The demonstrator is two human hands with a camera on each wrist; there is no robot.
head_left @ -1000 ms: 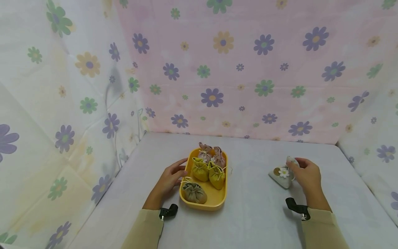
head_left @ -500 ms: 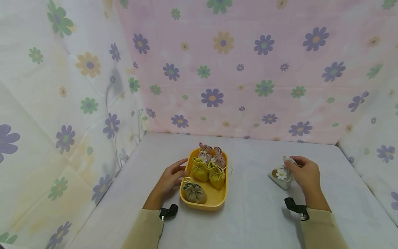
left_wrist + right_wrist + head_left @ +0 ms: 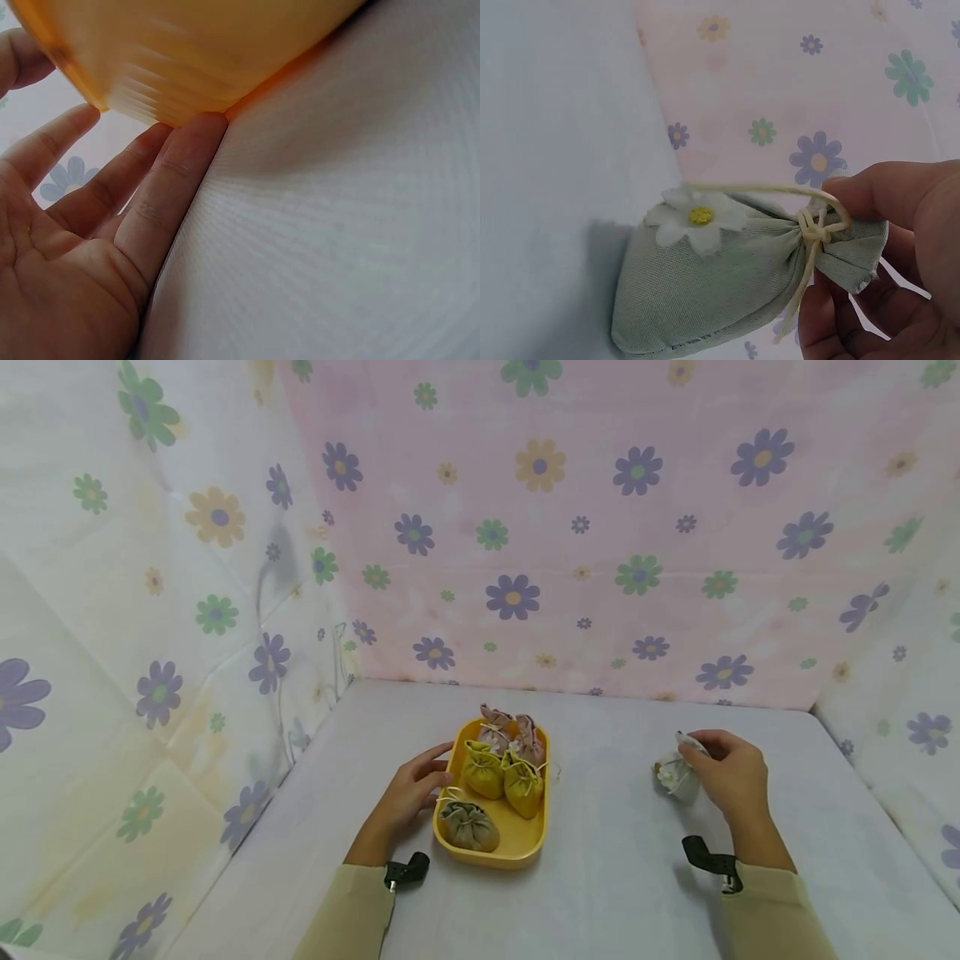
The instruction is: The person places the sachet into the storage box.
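Observation:
At the right of the head view, my right hand (image 3: 731, 777) pinches the gathered neck of a pale grey-green drawstring pouch (image 3: 680, 776). The right wrist view shows this pouch (image 3: 712, 277) with a white felt daisy and a cream cord tied at its neck, thumb on one side and fingers on the other. My left hand (image 3: 408, 789) touches the left side of a yellow tray (image 3: 491, 862). Seen from the left wrist, its fairly straight fingers (image 3: 176, 165) lie against the tray's outer wall.
Inside the tray are two pink pouches (image 3: 528, 742) at the back, two yellow-green pouches (image 3: 483, 770) in the middle and one olive-grey pouch (image 3: 468, 827) at the front left. Flower-printed cloth (image 3: 570, 552) encloses the white table (image 3: 600, 893) behind and at the sides.
My right hand has shifted slightly left and away from me. The pouch in it has turned, so its daisy shows more edge-on. My left hand and the tray have stayed put.

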